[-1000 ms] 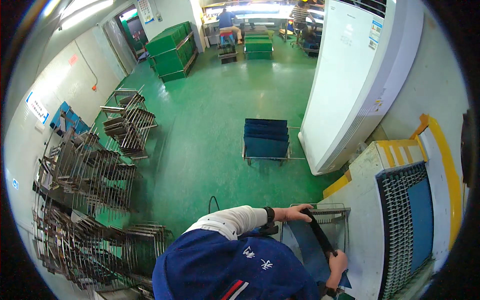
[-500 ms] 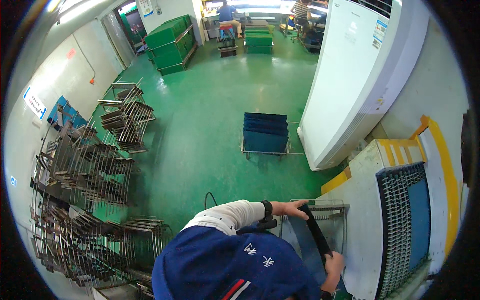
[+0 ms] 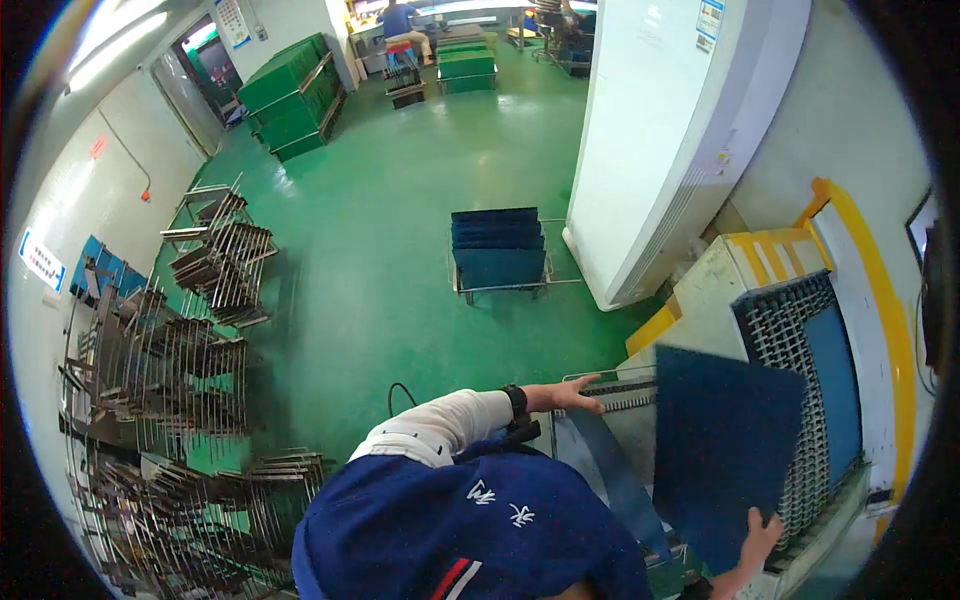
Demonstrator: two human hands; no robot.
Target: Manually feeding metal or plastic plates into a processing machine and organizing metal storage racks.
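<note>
A flat, dark blue rectangular panel (image 3: 728, 450) is tilted between the wire rack and the conveyor. My right hand (image 3: 757, 548) grips it at its lower right edge. Over the far left corner of the wire rack (image 3: 630, 373), my left hand (image 3: 568, 395) is open, its fingers spread and holding nothing. Another blue panel (image 3: 610, 475) leans in that rack, just below my left hand. To the right, the conveyor bed (image 3: 787, 335) with its rows of small rollers carries one more blue panel (image 3: 834, 385), partly covered by the machine's side.
A tall white cabinet-like unit (image 3: 640, 140) stands ahead on the right. On the green floor is a rack of blue panels (image 3: 498, 262). Several metal racks (image 3: 190, 360) crowd the left wall. Farther back are green bins (image 3: 290, 95) and a seated person (image 3: 400, 25).
My right hand has carried the blue panel from the rack toward the conveyor, turning its face into view. My left hand has let go of it. The view has shifted to the right.
</note>
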